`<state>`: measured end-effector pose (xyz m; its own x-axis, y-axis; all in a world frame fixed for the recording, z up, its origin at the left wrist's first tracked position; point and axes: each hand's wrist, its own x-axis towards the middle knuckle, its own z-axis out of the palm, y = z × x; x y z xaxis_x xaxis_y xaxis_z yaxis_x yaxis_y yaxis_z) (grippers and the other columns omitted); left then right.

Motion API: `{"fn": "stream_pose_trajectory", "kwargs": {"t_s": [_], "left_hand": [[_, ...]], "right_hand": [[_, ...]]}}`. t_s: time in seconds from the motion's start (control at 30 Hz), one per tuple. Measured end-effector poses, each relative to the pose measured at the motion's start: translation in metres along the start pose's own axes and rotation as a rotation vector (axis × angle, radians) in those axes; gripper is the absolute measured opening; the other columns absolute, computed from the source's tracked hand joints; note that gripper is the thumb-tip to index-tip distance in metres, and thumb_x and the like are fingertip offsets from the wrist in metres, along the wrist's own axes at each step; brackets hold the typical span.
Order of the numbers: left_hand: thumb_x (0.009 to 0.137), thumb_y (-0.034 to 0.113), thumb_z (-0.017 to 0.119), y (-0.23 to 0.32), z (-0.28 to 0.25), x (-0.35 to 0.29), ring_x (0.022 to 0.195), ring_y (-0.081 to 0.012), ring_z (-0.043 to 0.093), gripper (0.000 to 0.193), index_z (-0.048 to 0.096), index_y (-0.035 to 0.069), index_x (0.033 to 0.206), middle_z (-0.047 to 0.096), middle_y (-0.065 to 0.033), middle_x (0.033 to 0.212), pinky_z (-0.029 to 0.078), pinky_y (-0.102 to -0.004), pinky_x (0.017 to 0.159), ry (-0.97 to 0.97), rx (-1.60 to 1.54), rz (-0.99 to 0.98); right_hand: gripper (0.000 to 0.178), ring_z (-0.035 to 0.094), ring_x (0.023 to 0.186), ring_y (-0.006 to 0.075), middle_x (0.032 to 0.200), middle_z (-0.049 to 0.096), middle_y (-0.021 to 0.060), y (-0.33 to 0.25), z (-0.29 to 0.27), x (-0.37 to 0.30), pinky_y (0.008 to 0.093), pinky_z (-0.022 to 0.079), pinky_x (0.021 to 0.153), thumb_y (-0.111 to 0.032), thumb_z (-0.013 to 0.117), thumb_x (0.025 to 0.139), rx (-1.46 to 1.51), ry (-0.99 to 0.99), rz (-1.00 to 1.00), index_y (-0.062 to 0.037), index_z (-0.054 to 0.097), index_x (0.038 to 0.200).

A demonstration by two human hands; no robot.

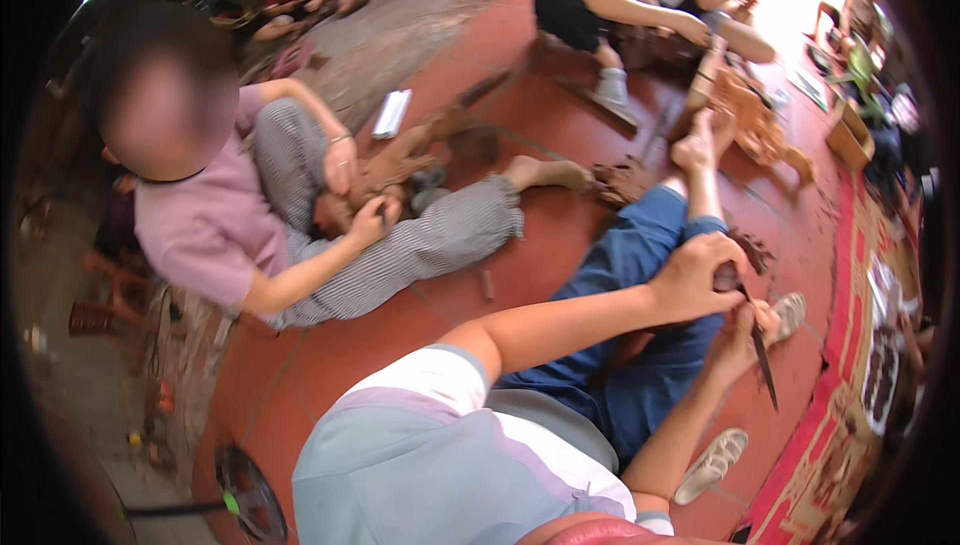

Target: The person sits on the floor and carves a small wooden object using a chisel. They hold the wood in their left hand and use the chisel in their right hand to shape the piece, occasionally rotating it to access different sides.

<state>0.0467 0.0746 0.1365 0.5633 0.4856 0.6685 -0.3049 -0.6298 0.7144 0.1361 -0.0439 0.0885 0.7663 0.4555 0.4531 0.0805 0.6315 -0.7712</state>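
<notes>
My left hand [690, 280] is closed around a dark brown rounded piece [724, 277], held over my blue trousers. Most of that piece is hidden by the fingers. Close below it, my right hand [742, 337] grips a thin dark file-like tool [763, 365]. The tool's upper end lies by the left thumb and the brown piece; its tapered end points down past the right hand. Whether the tool touches the piece, I cannot tell.
To the left, a seated person [215, 235] works on a brown carved piece [400, 160]. Ahead lies an orange-brown carving [765, 130] near another person's hands. A red patterned mat [800, 465] runs along the right, with shoes [712, 465] beside it. A fan [250, 495] stands at lower left.
</notes>
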Motion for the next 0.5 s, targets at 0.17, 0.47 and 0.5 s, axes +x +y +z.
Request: {"fn": "stream_pose_trajectory", "kwargs": {"t_s": [0.17, 0.47, 0.5], "left_hand": [[0.07, 0.015, 0.076, -0.001, -0.026, 0.015, 0.098, -0.0238, 0.06, 0.043, 0.06, 0.005, 0.109, 0.06, -0.0109, 0.104, 0.047, -0.0338, 0.087, -0.263, -0.124, -0.074], [0.071, 0.003, 0.077, 0.003, -0.007, 0.012, 0.089, -0.02, 0.061, 0.033, 0.06, 0.003, 0.099, 0.061, -0.0086, 0.097, 0.049, -0.0298, 0.081, -0.2, -0.109, -0.185], [0.071, 0.003, 0.076, 0.003, -0.012, 0.011, 0.089, -0.02, 0.061, 0.033, 0.06, 0.003, 0.099, 0.061, -0.0086, 0.098, 0.049, -0.0299, 0.081, -0.2, -0.134, -0.174]], "right_hand": [[0.023, 0.052, 0.078, 0.0102, 0.085, 0.053, 0.001, -0.013, 0.019, 0.003, 0.0243, 0.043, 0.071, -0.006, 0.074, 0.081, -0.102, -0.019, 0.035, -0.0094, 0.052, 0.088], [0.018, 0.06, 0.083, 0.0119, 0.086, 0.058, 0.0046, -0.017, 0.024, 0.007, 0.0298, 0.052, 0.082, 0.006, 0.067, 0.083, 0.261, -0.025, -0.018, -0.0066, 0.055, 0.087], [0.018, 0.06, 0.083, 0.0119, 0.086, 0.058, 0.0045, -0.016, 0.026, 0.006, 0.0306, 0.052, 0.084, 0.006, 0.067, 0.083, 0.231, -0.026, 0.03, -0.0063, 0.054, 0.087]]}}
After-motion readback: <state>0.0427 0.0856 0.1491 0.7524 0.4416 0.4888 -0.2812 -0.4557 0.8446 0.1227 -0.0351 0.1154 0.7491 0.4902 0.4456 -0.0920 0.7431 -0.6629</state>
